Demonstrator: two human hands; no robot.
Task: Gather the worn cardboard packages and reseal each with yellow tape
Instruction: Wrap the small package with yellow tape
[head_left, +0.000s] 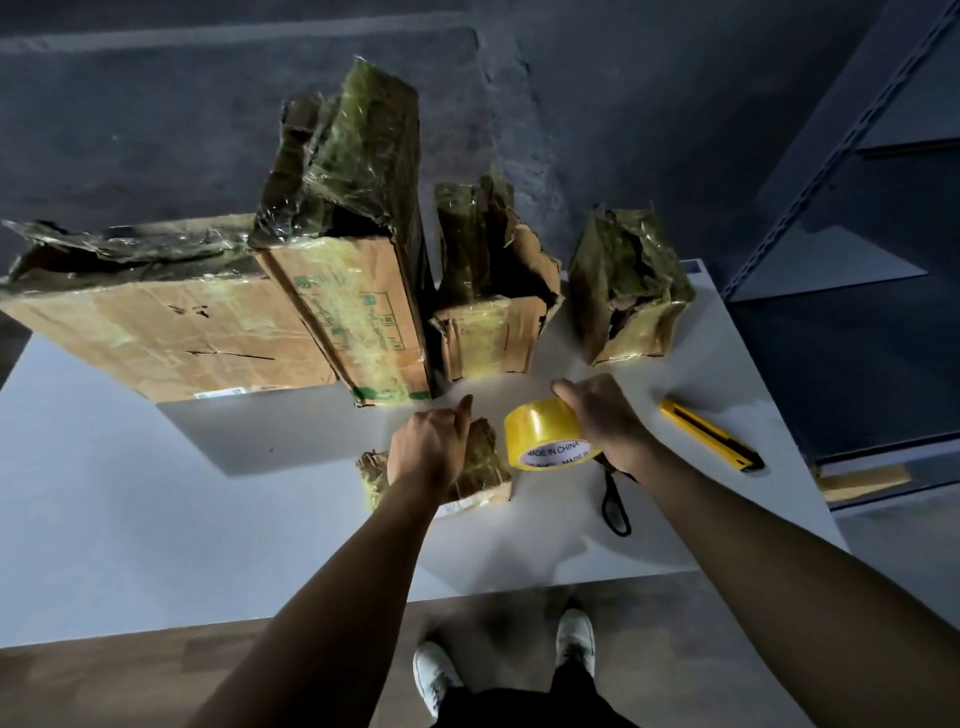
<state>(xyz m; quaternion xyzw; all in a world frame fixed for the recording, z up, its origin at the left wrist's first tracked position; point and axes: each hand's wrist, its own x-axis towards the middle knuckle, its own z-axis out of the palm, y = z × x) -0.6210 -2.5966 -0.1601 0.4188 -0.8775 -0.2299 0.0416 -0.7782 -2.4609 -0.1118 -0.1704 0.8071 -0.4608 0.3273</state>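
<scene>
1. Small package (485, 467) on the surface (156, 519) is gripped by the left hand (428, 449).
2. Tape (543, 431) is held just beside it, in the fingers of the right hand (605, 421).
3. Resealing's likely just starting; the tape end needs peeling next.

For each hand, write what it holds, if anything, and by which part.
The right hand grips the yellow tape roll by its outer rim. The left hand holds the small package from above, across its top.
</scene>
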